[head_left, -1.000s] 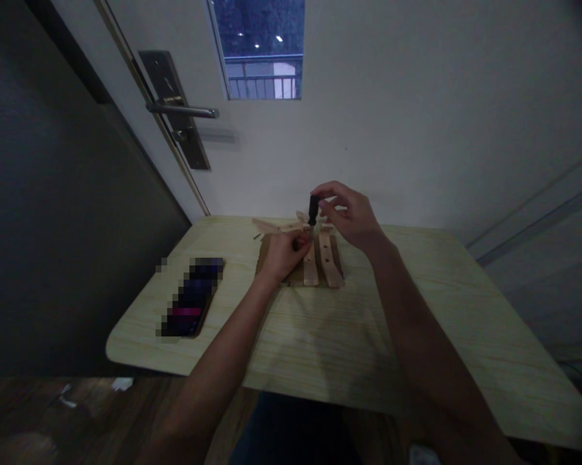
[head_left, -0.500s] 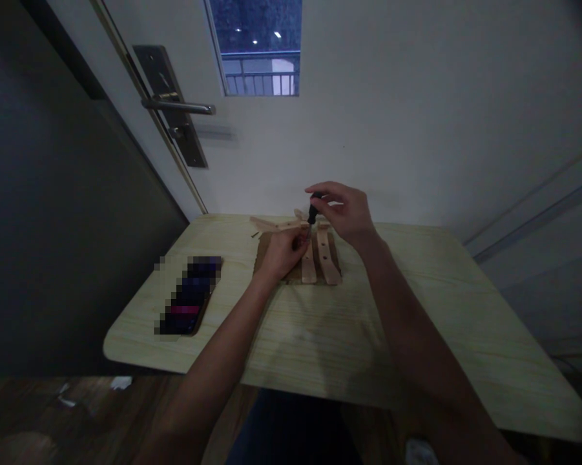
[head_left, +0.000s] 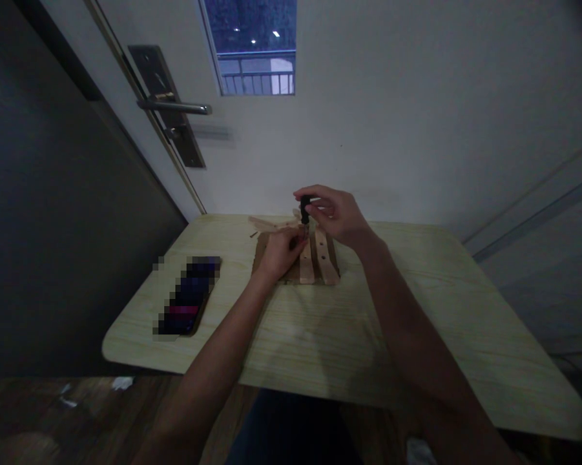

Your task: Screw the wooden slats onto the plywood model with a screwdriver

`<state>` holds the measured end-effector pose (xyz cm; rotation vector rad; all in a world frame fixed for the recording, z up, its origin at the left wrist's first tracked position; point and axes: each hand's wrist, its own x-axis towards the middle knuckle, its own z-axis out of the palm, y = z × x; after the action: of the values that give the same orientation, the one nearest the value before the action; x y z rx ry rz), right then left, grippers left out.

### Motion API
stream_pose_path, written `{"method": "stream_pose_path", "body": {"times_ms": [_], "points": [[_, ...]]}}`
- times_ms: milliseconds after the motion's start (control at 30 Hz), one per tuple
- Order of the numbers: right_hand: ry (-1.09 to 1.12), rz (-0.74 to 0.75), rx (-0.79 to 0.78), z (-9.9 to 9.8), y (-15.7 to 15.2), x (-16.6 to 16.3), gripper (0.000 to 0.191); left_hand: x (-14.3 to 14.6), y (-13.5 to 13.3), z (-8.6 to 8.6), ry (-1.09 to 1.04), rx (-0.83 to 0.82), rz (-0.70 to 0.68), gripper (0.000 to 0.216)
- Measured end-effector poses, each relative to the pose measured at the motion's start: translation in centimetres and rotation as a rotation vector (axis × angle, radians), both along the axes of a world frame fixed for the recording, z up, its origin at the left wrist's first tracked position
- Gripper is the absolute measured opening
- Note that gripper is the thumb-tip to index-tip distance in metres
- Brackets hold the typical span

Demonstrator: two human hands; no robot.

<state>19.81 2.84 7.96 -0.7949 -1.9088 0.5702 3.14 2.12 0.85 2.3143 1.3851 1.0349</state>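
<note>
My right hand (head_left: 338, 216) grips the black handle of a screwdriver (head_left: 305, 210), which stands nearly upright, its shaft pointing down. Around the lower end of the shaft, the fingertips of my left hand (head_left: 278, 252) are pinched together; whatever they hold is too small to make out. Beneath them lies a pale wooden strip (head_left: 307, 270) with holes, partly covered by my left fingers. A second holed wooden strip (head_left: 325, 258) lies to its right. Both rest on a brown corrugated cardboard piece (head_left: 291, 274). Behind my left hand is another wooden piece (head_left: 264, 224).
A small dark screw (head_left: 254, 234) lies left of the cardboard. Farther left on the pale wooden table (head_left: 416, 323) is a phone (head_left: 188, 297), its screen blurred. A white door (head_left: 392, 116) with a metal handle (head_left: 174, 106) rises right behind the table's far edge.
The screwdriver has gone from leaning to nearly upright, and my right hand has shifted slightly left with it. My left hand keeps its pinch at the lower end. The view has drifted slightly.
</note>
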Motion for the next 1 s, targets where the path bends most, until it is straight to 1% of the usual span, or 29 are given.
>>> {"method": "stream_pose_path", "body": {"times_ms": [100,200,300,433,500,600,700,900,1000], "points": [[0.002,0.000,-0.012,0.0,0.1,0.2,0.028,0.0,0.1,-0.2,-0.010,-0.002,-0.024,0.006],[0.002,-0.040,-0.026,0.1,0.0,0.1,0.029,-0.2,0.2,-0.3,0.008,0.010,-0.034,0.008],[-0.002,-0.085,-0.019,0.0,0.0,-0.1,0.026,-0.4,0.3,-0.3,0.059,0.029,-0.022,0.013],[-0.012,-0.167,0.063,-0.5,0.5,-0.3,0.022,-0.8,0.4,-0.4,0.168,0.073,-0.020,0.023],[-0.018,-0.189,0.115,-0.9,0.7,-0.3,0.022,-0.9,0.5,-0.5,0.190,0.095,-0.023,0.026],[-0.041,-0.173,0.172,-1.2,0.8,-0.3,0.026,-0.9,0.4,-0.6,0.179,0.085,-0.011,0.030],[-0.079,-0.136,0.186,-1.1,0.6,-0.1,0.031,-0.9,0.3,-0.7,0.159,0.070,0.001,0.036],[-0.095,-0.078,0.111,-0.3,0.1,0.6,0.033,-0.9,0.3,-0.7,0.153,0.066,0.009,0.036],[-0.048,-0.074,0.049,0.0,0.1,0.9,0.029,-0.9,0.2,-0.7,0.146,0.067,0.006,0.037]]}}
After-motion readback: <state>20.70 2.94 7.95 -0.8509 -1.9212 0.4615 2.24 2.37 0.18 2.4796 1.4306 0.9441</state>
